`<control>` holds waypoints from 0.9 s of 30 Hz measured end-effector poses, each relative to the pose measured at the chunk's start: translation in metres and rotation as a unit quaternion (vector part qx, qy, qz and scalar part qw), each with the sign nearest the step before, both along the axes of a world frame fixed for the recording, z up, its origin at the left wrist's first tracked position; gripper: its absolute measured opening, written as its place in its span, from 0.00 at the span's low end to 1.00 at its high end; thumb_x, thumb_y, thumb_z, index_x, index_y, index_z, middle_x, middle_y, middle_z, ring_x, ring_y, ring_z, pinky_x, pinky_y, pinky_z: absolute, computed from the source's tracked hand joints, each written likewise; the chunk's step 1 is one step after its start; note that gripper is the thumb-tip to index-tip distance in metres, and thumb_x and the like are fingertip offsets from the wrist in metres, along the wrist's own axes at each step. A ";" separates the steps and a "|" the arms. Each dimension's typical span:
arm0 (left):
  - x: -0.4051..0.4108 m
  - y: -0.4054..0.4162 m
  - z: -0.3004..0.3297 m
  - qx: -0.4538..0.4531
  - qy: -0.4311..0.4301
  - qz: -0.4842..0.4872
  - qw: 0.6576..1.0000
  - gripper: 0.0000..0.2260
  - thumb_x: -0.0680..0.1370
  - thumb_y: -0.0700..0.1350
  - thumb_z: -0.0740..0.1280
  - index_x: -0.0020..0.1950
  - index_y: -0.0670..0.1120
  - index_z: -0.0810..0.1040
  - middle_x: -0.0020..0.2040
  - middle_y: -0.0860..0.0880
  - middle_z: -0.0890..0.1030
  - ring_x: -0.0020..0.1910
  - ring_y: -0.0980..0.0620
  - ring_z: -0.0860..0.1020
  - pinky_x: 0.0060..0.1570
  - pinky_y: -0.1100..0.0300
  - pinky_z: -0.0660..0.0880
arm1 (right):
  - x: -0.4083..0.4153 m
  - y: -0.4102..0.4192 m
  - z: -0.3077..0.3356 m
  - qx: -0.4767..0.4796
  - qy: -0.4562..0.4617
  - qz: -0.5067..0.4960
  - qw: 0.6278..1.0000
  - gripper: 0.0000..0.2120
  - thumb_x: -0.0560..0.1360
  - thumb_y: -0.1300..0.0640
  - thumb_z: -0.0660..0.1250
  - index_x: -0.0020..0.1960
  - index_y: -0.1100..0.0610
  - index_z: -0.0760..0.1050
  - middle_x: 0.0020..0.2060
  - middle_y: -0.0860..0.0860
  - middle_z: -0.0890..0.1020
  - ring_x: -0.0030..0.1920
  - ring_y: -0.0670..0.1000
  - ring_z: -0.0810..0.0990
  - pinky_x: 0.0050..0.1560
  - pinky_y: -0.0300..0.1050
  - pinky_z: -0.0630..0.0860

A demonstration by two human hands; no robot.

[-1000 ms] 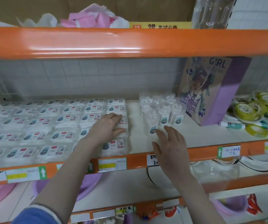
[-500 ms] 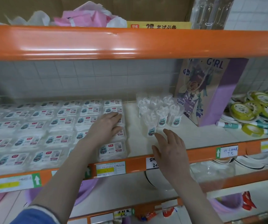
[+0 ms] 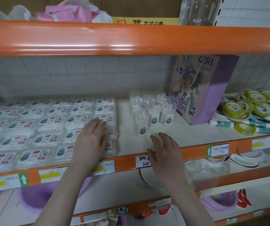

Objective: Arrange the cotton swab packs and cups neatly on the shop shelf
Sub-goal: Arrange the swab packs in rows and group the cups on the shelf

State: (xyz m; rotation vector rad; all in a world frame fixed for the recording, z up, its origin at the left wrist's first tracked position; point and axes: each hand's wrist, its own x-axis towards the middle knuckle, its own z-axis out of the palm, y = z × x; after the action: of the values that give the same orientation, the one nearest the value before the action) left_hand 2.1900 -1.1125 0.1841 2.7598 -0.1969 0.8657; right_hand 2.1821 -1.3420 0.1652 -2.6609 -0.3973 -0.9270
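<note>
Two hands work the shelf [image 3: 147,144]. The left hand [image 3: 91,141] lies flat, fingers together, on the right-hand column of swab packs [image 3: 105,118] — pressing, not gripping. The right hand [image 3: 165,154] hovers at the near edge, fingers straight and slightly apart, holding nothing. Upright cups [image 3: 152,113] stand just beyond its fingertips, a little left — that hand looks nearer them.

Purple gift bag [image 3: 202,88] upright; yellow tape rolls [image 3: 251,103] piled w/ glue sticks [image 3: 260,123] beside.
</note>
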 end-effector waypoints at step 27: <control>-0.279 0.216 -0.013 -0.088 -0.095 0.310 0.942 0.25 0.74 0.52 0.57 0.60 0.34 0.75 0.61 0.32 0.74 0.59 0.30 0.73 0.55 0.38 0.72 | -0.145 0.268 0.008 0.041 -0.041 0.139 0.989 0.17 0.69 0.54 0.64 0.54 0.60 0.78 0.50 0.59 0.80 0.52 0.61 0.79 0.57 0.53 0.71</control>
State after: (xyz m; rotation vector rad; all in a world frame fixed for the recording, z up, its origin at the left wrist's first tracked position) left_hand 1.9110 -0.8960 0.1712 2.5807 0.7211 1.2207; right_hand 2.0370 -1.0738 0.1727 -2.4193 -0.7134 -0.9426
